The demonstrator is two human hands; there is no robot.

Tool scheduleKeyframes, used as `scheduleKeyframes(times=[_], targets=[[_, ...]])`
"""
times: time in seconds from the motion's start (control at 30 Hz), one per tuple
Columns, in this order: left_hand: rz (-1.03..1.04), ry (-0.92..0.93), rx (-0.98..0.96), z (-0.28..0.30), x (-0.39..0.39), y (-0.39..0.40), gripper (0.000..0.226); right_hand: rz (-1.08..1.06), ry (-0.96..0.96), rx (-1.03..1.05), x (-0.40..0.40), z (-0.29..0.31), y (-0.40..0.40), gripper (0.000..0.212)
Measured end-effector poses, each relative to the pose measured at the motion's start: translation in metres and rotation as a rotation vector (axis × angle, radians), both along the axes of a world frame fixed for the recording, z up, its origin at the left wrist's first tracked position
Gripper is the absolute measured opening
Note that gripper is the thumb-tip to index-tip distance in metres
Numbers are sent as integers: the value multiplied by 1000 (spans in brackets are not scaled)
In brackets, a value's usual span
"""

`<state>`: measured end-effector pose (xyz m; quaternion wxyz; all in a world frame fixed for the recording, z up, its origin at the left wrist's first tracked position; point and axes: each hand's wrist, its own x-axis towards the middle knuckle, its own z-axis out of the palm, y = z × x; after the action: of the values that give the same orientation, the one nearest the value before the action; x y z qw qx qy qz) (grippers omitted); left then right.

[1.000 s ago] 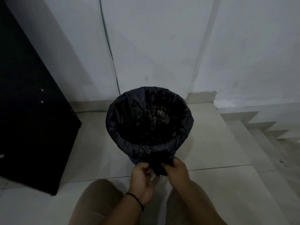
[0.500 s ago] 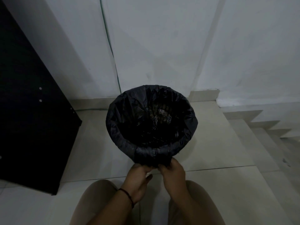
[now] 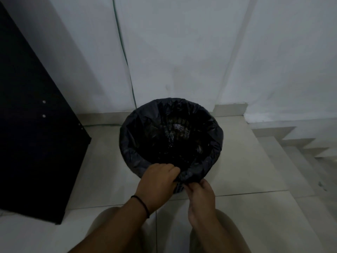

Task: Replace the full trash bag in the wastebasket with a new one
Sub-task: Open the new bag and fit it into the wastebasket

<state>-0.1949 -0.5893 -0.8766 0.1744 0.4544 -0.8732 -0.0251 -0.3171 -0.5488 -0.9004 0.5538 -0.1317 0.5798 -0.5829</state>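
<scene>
both hands (left hand (image 3: 156, 181), right hand (image 3: 199, 198)) pinch the trash bag (image 3: 131, 154) rim's near edge.

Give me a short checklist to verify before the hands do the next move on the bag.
1. Black trash bag folded over the wastebasket rim all around: ok.
2. Left hand grips the near bag edge: ok.
3. Right hand pinches the hem under the rim: ok.
4. Wastebasket upright on the tiled floor: ok.
5. Bag reaches the bottom: cannot tell, too dark.

left hand (image 3: 157, 181) risen onto trash bag (image 3: 131, 152) rim, wastebasket (image 3: 177, 188) mesh newly exposed
</scene>
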Motion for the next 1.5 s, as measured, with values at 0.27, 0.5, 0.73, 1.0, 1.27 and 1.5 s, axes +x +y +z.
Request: scheduleKeyframes(times=[0.27, 0.5, 0.73, 1.0, 1.27, 1.5], targets=[[40, 9, -70, 2, -12, 4, 29, 129, 158, -58, 0, 1, -12, 47], [77, 40, 54, 10, -18, 0, 18, 79, 163, -115, -5, 12, -15, 49], [26, 41, 166, 9, -19, -3, 16, 138, 8, -122, -15, 24, -19, 63], [15, 38, 89, 8, -25, 6, 9, -132, -150, -17, -26, 28, -16, 53], [17, 61, 135, -2, -40, 9, 18, 10, -24, 27, -39, 37, -16, 37], [-171, -10, 412, 52, 0, -6, 76, 347, 808, 25, -69, 45, -5, 41]])
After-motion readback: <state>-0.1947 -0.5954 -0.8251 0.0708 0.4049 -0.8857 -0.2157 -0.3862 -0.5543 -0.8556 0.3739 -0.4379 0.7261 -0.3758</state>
